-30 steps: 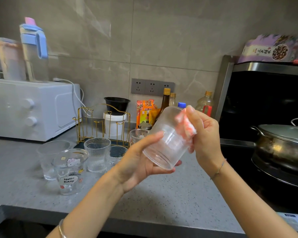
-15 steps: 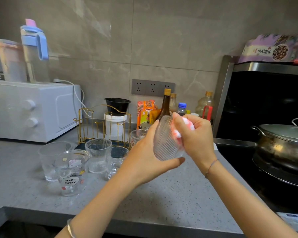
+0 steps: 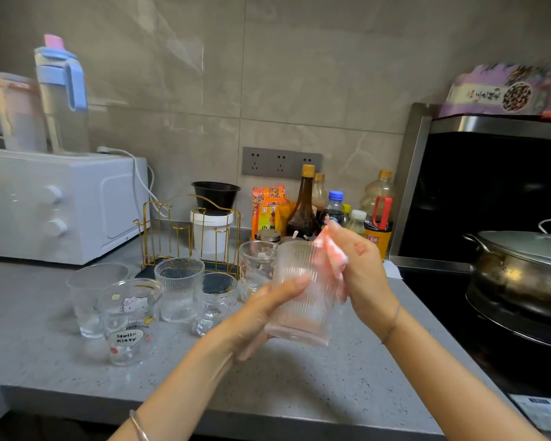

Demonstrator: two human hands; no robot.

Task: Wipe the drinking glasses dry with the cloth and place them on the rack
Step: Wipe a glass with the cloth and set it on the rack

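Note:
My left hand (image 3: 261, 316) grips a ribbed clear glass (image 3: 303, 294), held upright above the counter. My right hand (image 3: 360, 268) pinches a pink-and-white cloth (image 3: 331, 256) against the glass's rim and right side. On the counter to the left stand several more glasses: a Hello Kitty glass (image 3: 128, 323), a plain glass (image 3: 89, 297), a ribbed glass (image 3: 178, 288) and two small ones (image 3: 215, 300). Behind them stands the gold wire rack (image 3: 185, 233) with nothing on it.
A white microwave (image 3: 54, 205) with jugs on top fills the left. Sauce bottles (image 3: 306, 205), a white tub and a black bowl line the wall. At the right a steel pot (image 3: 522, 272) sits on a black hob. The grey counter's front edge (image 3: 204, 415) runs below my arms.
The glass went from tilted with its mouth toward me to upright, and lower. My right hand with the cloth moved from the glass's base to its rim and side.

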